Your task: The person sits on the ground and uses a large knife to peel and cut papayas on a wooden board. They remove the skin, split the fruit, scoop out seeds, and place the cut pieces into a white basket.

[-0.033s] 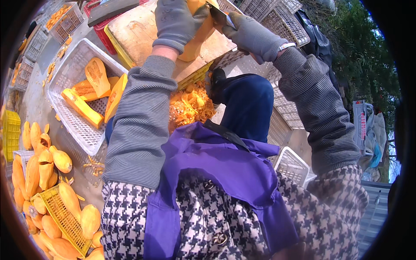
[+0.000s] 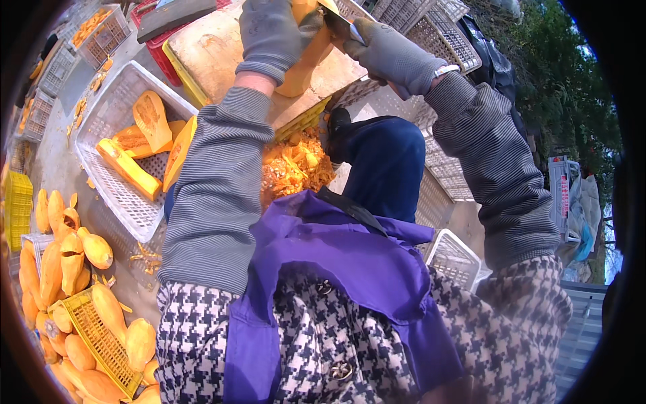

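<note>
Nearest, a purple apron (image 2: 350, 249) is covering the person's front, and both arms are reaching forward, the left sleeve (image 2: 215, 195) going almost straight, the right sleeve (image 2: 494, 182) bending inward at the elbow. At the near left, whole orange squashes (image 2: 108, 313) are lying in and around a yellow crate (image 2: 101, 340). Farther, a white crate (image 2: 149, 217) is holding cut pieces (image 2: 151, 121), and to its right a heap of pulp (image 2: 296, 165) is lying below the worktop (image 2: 208, 50). Over this worktop, the gloved right hand (image 2: 397, 59) is turning its back upward and pointing to the left, its fingers closing around the handle of a knife (image 2: 338, 25). The gloved left hand (image 2: 270, 40) is pressing from the left on a squash (image 2: 296, 77) at the middle of the worktop; its fingers are partly curling around it, some hidden. The blade is touching the squash's far right side. Farther right, grey crates (image 2: 441, 40) are standing.
</note>
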`<act>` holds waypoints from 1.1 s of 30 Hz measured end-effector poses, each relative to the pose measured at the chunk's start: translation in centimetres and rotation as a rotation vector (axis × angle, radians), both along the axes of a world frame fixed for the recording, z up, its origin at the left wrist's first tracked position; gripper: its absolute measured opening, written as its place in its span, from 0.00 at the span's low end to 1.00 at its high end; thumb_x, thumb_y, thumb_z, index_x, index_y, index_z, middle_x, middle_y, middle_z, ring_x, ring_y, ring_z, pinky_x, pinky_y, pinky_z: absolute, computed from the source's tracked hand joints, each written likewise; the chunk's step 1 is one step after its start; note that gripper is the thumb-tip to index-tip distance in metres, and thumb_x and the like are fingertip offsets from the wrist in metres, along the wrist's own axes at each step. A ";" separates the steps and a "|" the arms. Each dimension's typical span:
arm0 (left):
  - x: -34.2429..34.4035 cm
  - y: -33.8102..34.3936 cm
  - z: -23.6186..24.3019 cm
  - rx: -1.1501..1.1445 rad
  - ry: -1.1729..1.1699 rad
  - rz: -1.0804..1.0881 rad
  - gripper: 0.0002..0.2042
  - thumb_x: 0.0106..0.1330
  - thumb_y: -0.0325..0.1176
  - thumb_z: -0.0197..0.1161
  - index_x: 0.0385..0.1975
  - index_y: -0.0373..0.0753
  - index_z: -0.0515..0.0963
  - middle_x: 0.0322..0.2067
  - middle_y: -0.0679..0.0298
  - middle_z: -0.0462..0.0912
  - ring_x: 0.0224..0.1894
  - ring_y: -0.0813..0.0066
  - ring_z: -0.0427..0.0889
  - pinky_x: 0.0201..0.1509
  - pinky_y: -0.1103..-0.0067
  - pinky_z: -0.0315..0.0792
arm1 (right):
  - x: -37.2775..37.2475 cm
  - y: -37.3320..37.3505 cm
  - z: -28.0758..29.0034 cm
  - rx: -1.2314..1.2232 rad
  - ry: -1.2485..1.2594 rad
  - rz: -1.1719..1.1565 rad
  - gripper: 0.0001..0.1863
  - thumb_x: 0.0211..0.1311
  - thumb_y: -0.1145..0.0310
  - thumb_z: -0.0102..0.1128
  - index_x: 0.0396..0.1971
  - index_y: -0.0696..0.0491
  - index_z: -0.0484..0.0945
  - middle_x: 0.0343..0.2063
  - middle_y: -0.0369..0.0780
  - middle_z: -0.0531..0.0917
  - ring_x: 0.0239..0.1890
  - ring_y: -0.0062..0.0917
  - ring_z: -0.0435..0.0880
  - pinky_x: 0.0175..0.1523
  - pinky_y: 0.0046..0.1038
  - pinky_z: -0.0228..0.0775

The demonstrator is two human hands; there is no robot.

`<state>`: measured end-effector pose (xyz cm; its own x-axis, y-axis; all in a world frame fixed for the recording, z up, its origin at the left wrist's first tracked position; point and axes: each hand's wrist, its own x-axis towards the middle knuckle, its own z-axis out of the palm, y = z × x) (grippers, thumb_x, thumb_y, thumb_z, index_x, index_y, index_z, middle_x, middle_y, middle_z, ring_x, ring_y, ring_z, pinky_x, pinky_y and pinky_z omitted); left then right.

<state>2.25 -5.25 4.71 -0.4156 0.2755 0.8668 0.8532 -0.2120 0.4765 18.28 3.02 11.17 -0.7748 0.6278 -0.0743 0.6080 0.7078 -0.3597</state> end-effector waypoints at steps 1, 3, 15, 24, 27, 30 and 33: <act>-0.3 0.1 0.0 0.016 0.079 0.008 0.27 0.50 0.38 0.66 0.51 0.37 0.69 0.47 0.47 0.73 0.51 0.46 0.70 0.55 0.62 0.66 | 0.2 0.1 0.8 -0.033 -0.016 0.033 0.20 0.65 0.59 0.51 0.43 0.64 0.72 0.25 0.45 0.82 0.21 0.25 0.83 0.24 0.25 0.77; -0.9 1.0 -0.4 -0.048 0.183 0.022 0.30 0.50 0.41 0.68 0.53 0.37 0.69 0.48 0.46 0.72 0.53 0.45 0.69 0.58 0.62 0.65 | 0.7 0.2 2.0 -0.034 -0.031 0.009 0.21 0.65 0.59 0.51 0.45 0.64 0.72 0.25 0.44 0.82 0.21 0.25 0.83 0.24 0.25 0.77; -3.7 5.1 -4.2 -0.152 0.133 0.200 0.33 0.54 0.50 0.68 0.52 0.35 0.66 0.49 0.51 0.71 0.54 0.53 0.68 0.61 0.64 0.62 | 6.0 -2.9 4.4 0.114 0.394 0.041 0.17 0.66 0.59 0.51 0.43 0.58 0.72 0.28 0.49 0.80 0.30 0.37 0.82 0.37 0.35 0.73; -1.7 5.1 -3.5 -0.097 0.172 0.158 0.31 0.50 0.44 0.71 0.51 0.35 0.66 0.47 0.52 0.73 0.53 0.53 0.69 0.59 0.64 0.63 | 4.7 -1.4 2.0 0.055 0.312 0.048 0.17 0.64 0.59 0.51 0.39 0.59 0.72 0.32 0.53 0.81 0.36 0.48 0.82 0.41 0.41 0.74; -1.7 4.9 -3.3 -0.083 0.148 0.143 0.31 0.49 0.44 0.71 0.50 0.35 0.67 0.47 0.51 0.72 0.52 0.52 0.69 0.58 0.64 0.63 | 4.8 -1.0 1.9 0.043 0.299 0.043 0.17 0.64 0.58 0.52 0.40 0.59 0.73 0.32 0.54 0.81 0.36 0.48 0.82 0.42 0.41 0.74; -1.8 4.8 -3.3 -0.093 0.130 0.140 0.32 0.50 0.44 0.71 0.51 0.34 0.67 0.48 0.50 0.72 0.52 0.52 0.69 0.58 0.64 0.63 | 4.9 -0.7 1.8 0.030 0.282 0.048 0.18 0.64 0.58 0.52 0.41 0.59 0.73 0.33 0.54 0.81 0.37 0.48 0.82 0.42 0.41 0.73; -1.8 4.9 -3.5 -0.114 0.155 0.172 0.32 0.50 0.45 0.70 0.52 0.34 0.67 0.48 0.50 0.71 0.53 0.51 0.68 0.59 0.64 0.63 | 4.6 -0.3 1.7 0.061 0.244 0.064 0.19 0.64 0.57 0.52 0.42 0.60 0.73 0.33 0.54 0.81 0.37 0.48 0.82 0.43 0.41 0.73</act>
